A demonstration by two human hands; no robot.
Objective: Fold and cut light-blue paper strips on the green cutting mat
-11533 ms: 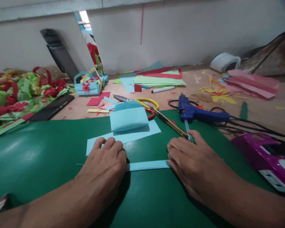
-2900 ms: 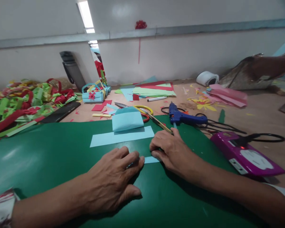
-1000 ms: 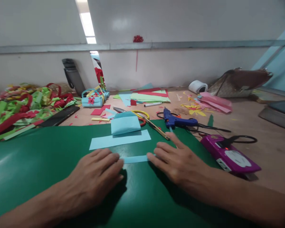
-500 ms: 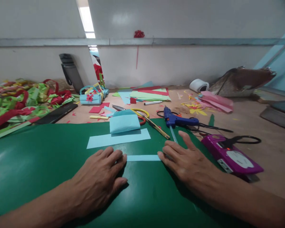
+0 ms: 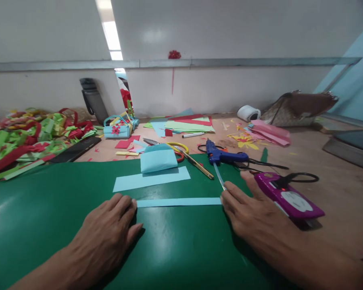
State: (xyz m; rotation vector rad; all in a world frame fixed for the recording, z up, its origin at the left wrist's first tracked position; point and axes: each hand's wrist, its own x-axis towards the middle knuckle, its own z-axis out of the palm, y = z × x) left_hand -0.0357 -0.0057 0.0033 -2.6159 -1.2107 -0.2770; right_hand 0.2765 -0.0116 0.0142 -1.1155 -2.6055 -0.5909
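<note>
A narrow light-blue paper strip (image 5: 178,202) lies flat across the green mat (image 5: 175,245). My left hand (image 5: 109,229) presses fingertips on the strip's left end, its thumb apart from the fingers. On the right end rest the fingertips of my right hand (image 5: 245,209), with one finger lifted away from the others. Both hands are open, palms down, covering the strip's ends. Just beyond lies a wider light-blue paper strip (image 5: 153,180). A folded light-blue paper piece (image 5: 159,160) sits at that strip's far edge. The blue glue gun (image 5: 220,154) points away, its glue stick reaching toward my right hand.
Scissors (image 5: 178,147) and a gold-coloured cutter or pen (image 5: 201,167) lie behind the folded paper. A purple power strip (image 5: 290,197) is right of my right hand. A phone (image 5: 75,150) and heaped paper strips (image 5: 33,135) lie left; a small blue paper bag (image 5: 116,131) stands farther back.
My hands have slid apart along the strip, the left one leftward and the right one rightward. More of the strip shows between them. The camera view has tilted slightly.
</note>
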